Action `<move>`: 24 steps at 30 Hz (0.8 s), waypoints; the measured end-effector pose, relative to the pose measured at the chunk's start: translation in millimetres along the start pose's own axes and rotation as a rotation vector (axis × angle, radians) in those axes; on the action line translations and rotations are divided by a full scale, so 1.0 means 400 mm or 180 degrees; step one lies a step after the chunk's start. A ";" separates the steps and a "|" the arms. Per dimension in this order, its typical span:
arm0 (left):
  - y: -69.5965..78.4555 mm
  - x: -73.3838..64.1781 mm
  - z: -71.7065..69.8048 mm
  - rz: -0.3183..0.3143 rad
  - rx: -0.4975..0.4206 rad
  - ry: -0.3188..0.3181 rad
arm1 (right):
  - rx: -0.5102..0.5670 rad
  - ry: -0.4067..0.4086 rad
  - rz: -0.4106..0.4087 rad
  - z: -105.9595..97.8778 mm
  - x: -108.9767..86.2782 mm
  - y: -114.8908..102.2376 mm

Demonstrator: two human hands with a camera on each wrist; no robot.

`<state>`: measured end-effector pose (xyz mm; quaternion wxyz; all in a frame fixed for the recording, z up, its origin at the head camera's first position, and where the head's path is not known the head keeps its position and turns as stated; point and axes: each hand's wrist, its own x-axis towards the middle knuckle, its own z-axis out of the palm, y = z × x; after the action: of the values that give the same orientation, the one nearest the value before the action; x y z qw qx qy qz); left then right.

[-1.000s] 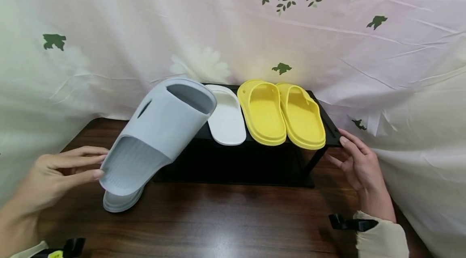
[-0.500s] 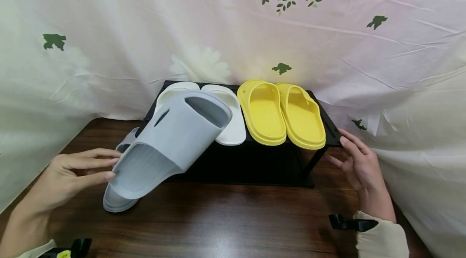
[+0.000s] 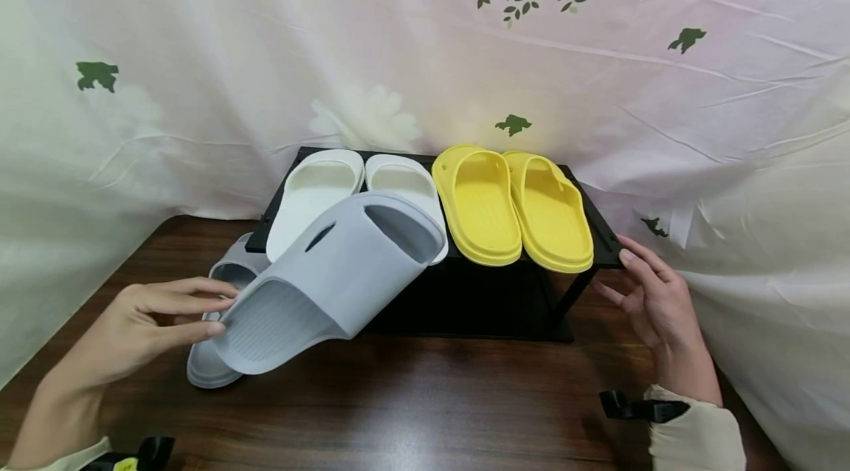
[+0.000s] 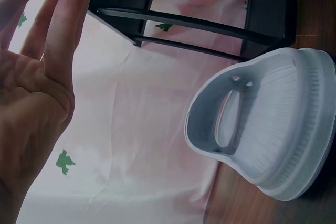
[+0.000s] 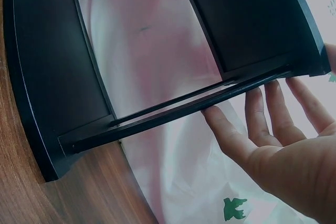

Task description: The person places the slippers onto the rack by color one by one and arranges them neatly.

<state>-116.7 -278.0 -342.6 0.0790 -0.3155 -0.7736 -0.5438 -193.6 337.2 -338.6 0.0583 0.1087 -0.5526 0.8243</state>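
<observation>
My left hand (image 3: 156, 316) pinches the heel end of a grey slide slipper (image 3: 381, 257) between thumb and fingers. The slipper is held up at a slant, toe toward the upper right, and overlaps the white slippers in the head view. Below my hand, a second grey slipper (image 4: 268, 124) stands on the wooden table left of the black shoe rack (image 3: 478, 312). My right hand (image 3: 664, 301) holds the rack's right end, thumb at the top front corner. In the right wrist view, its fingers (image 5: 231, 135) press against the side bar.
Two white slippers (image 3: 305, 212) and a pair of yellow slippers (image 3: 485, 212) sit side by side on the rack's top shelf. A patterned cloth (image 3: 265, 50) hangs close behind the rack. Wooden tabletop (image 3: 425, 397) lies in front.
My left hand has carried the grey slipper right and slightly down, uncovering the left white slipper and more of the grey slipper on the table. My right hand has stayed put.
</observation>
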 end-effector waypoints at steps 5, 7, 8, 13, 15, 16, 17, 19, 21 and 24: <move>-0.005 0.003 0.006 -0.0061 -0.0040 -0.0072 | 0.0001 0.0019 0.0015 0.000 0.001 0.000; -0.007 0.003 0.007 -0.0088 -0.0096 -0.0105 | 0.0007 0.0025 0.0023 0.000 0.000 0.000; -0.008 0.003 0.007 -0.0104 -0.0108 -0.0108 | 0.0014 0.0025 0.0025 0.000 0.000 0.000; -0.008 0.004 0.012 -0.0130 -0.0142 -0.0124 | 0.0012 0.0032 0.0036 0.001 -0.001 0.000; -0.007 0.005 0.014 -0.0122 -0.0146 -0.0136 | 0.0003 0.0030 0.0035 0.001 -0.001 0.000; -0.008 0.006 0.016 -0.0091 -0.0160 -0.0150 | 0.0002 0.0026 0.0033 0.001 -0.001 0.000; -0.008 0.007 0.017 -0.0093 -0.0158 -0.0154 | 0.0006 0.0020 0.0033 0.001 -0.001 0.000; -0.009 0.009 0.019 -0.0075 -0.0159 -0.0181 | 0.0017 0.0006 0.0027 0.001 -0.002 -0.001; -0.010 0.010 0.021 -0.0078 -0.0151 -0.0188 | 0.0027 -0.0005 0.0022 0.001 -0.002 -0.001; -0.012 0.011 0.022 -0.0123 -0.0125 -0.0193 | 0.0028 -0.0018 0.0015 0.001 -0.002 -0.001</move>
<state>-120.9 -269.3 -347.9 0.0388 -0.3184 -0.7708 -0.5505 -192.9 336.9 -338.2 0.0543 0.1100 -0.5494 0.8265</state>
